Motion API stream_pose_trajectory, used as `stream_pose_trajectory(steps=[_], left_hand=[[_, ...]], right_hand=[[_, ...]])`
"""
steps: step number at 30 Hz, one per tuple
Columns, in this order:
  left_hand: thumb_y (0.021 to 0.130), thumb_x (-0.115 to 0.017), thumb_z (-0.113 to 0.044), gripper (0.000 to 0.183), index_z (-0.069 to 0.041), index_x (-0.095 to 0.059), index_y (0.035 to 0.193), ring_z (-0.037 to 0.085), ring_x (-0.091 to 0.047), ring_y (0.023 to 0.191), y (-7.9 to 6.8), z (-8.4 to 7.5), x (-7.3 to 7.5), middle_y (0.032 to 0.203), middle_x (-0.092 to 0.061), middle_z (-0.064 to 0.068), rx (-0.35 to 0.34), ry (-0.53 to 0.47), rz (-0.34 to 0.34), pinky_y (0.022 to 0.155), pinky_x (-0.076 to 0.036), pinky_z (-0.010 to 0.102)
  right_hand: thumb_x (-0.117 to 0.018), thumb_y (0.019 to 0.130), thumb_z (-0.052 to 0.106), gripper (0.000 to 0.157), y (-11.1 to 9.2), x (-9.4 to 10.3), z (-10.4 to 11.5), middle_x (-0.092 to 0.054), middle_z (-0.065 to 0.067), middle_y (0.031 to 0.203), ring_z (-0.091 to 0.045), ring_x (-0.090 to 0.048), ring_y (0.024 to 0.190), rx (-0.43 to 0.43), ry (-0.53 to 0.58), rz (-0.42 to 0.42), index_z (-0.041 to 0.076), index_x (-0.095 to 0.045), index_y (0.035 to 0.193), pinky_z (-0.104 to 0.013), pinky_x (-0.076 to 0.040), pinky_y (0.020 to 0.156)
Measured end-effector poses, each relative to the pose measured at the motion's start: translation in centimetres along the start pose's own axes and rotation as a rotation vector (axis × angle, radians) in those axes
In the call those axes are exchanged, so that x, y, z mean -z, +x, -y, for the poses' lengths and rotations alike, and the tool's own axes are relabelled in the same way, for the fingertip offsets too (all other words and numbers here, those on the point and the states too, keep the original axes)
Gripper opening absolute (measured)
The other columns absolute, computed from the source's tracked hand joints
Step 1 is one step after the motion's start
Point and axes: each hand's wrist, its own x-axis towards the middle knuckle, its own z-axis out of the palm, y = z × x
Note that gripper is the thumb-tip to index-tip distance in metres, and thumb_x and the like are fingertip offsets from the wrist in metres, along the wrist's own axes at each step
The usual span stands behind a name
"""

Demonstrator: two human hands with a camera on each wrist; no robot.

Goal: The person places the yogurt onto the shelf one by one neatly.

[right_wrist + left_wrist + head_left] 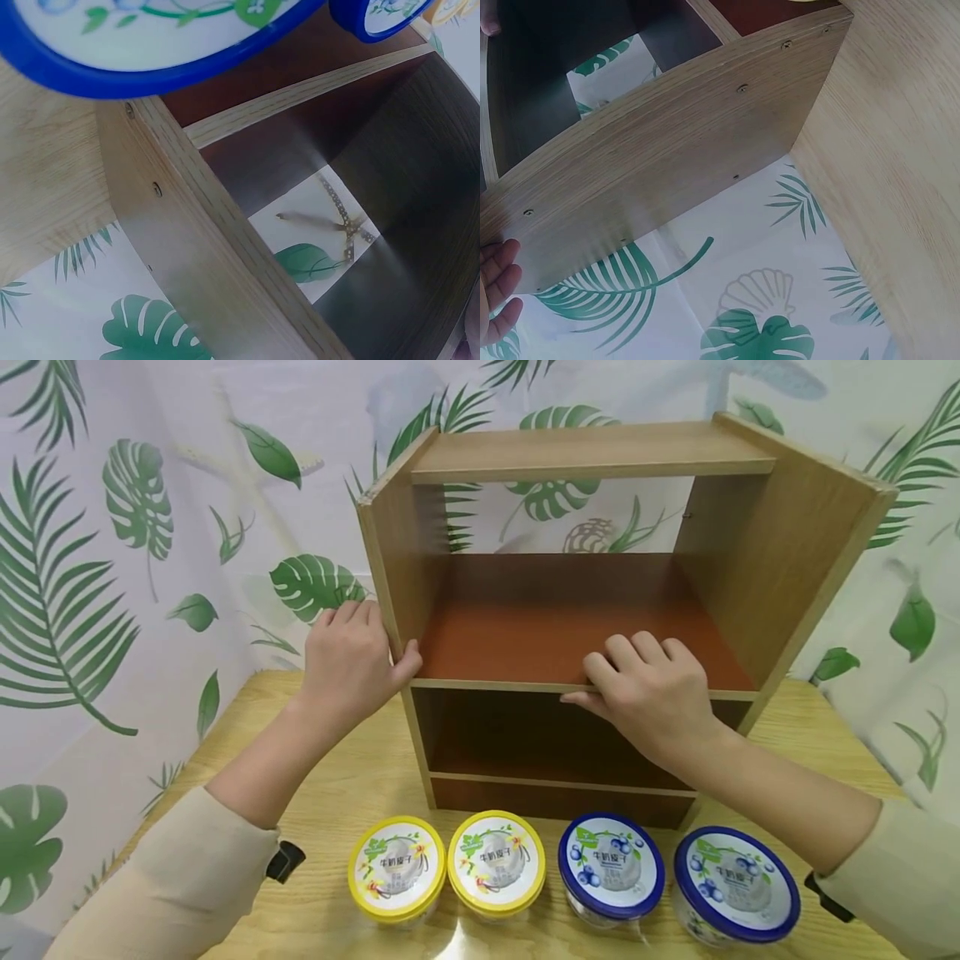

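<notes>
A small wooden shelf unit [577, 686] with reddish-brown boards stands upright on the table. My left hand [348, 652] holds its left side panel [390, 577], thumb across the front edge and fingers along the outer face. In the left wrist view, those fingers [502, 281] lie by the panel's screwed outer side. My right hand [652, 693] grips the front edge of the middle board, fingers curled on top and thumb below. Two yellow-lidded tubs [397, 868] and two blue-lidded tubs [611, 866] form a row before the unit.
The light wood table [330, 785] extends to both sides of the unit. Behind and beside it are white walls [195, 527] with a green leaf print. The unit's upper compartment has an open back, through which the wall shows.
</notes>
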Motion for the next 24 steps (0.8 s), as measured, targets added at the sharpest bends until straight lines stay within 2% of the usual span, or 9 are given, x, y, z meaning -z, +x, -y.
stream_pose_trajectory(steps=[10, 24], left_hand=[[0.081, -0.060, -0.029, 0.037, 0.005, -0.054, 0.069, 0.034, -0.060, 0.071, -0.01, 0.59, -0.27, 0.064, -0.057, 0.018, 0.016, -0.014, 0.023, 0.062, -0.047, 0.042], [0.080, -0.060, -0.029, 0.035, 0.004, -0.054, 0.069, 0.034, -0.058, 0.069, -0.29, 0.47, -0.55, 0.064, -0.057, 0.017, 0.033, -0.016, 0.018, 0.060, -0.044, 0.041]], right_hand=[[-0.038, 0.097, 0.048, 0.053, 0.55, -0.23, 0.18, -0.050, -0.013, 0.068, -0.031, -0.051, 0.058, -0.003, 0.009, 0.020, 0.002, -0.053, 0.075, -0.037, -0.038, 0.046], [-0.035, 0.098, 0.049, 0.055, 0.41, -0.03, 0.23, -0.050, -0.012, 0.069, -0.031, -0.051, 0.059, -0.006, 0.000, 0.063, 0.003, -0.053, 0.076, -0.037, -0.038, 0.046]])
